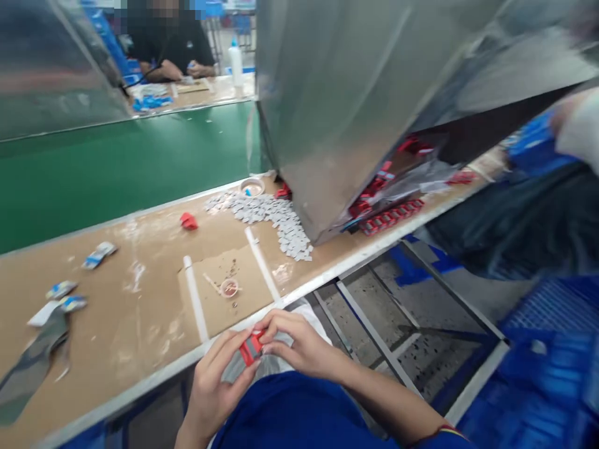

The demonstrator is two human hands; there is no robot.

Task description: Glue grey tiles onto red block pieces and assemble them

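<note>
A small red plastic piece with a grey middle is held between my two hands, just off the table's near edge. My left hand pinches it from the left with thumb and fingers. From the other side, the fingertips of my right hand close on its right end. Beyond the hands, a small round cup with reddish contents and a thin stick sits on a cardboard sheet taped to the table. What the piece is exactly, I cannot tell.
Many small grey tiles lie in a spread beside a shallow round dish. A lone red piece rests left of them. A large metal panel slants over the right side, near a row of red pieces. Across the green belt sits a person.
</note>
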